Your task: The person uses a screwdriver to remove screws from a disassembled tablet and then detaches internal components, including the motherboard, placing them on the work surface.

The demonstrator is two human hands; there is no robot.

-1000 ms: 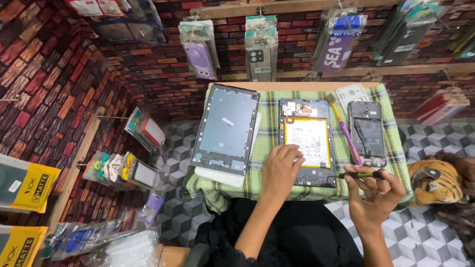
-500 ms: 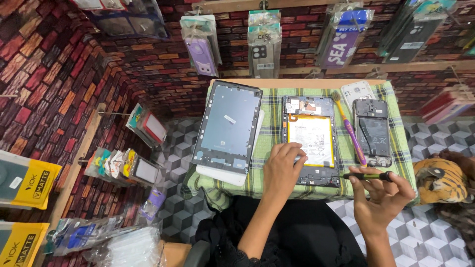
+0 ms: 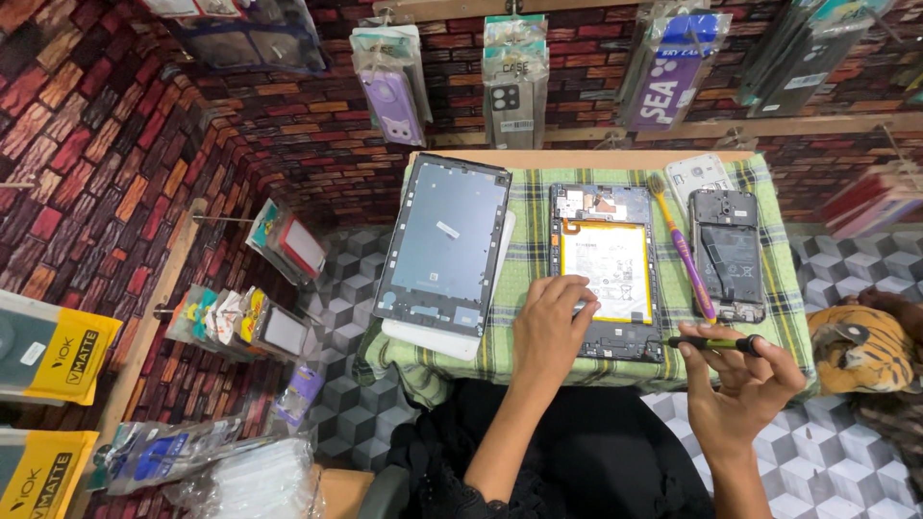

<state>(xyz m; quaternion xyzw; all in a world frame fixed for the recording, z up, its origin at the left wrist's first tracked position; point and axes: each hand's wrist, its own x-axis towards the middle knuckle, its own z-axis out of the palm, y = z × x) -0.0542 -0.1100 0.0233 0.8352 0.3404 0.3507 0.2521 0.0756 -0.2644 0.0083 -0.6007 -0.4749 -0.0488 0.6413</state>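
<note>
1. My left hand (image 3: 553, 322) rests flat, fingers spread, on the lower left edge of the opened tablet (image 3: 606, 274); it presses down and grasps nothing.
2. My right hand (image 3: 740, 384) pinches a small dark screwdriver (image 3: 716, 342) between thumb and fingertips, its shaft lying almost level, tip pointing left.
3. Key relation: the tip sits just beside the tablet's lower right corner, so the tablet lies left and up from my right grip. The tablet's long axis runs away from me; the screwdriver lies across it.
4. Right hand is nearer that corner; left is already touching the tablet.
5. Surface: green checked cloth (image 3: 519, 279) over a small table. Left of the tablet lies its grey back cover (image 3: 442, 245), on top of a white panel. Right lie a purple-and-yellow toothbrush (image 3: 683, 252) and an opened phone (image 3: 729, 255).
6. Room: brick-pattern walls, hanging packaged phone cases (image 3: 510, 82), cube-pattern floor, tiger-print item (image 3: 860, 348) at right.
</note>
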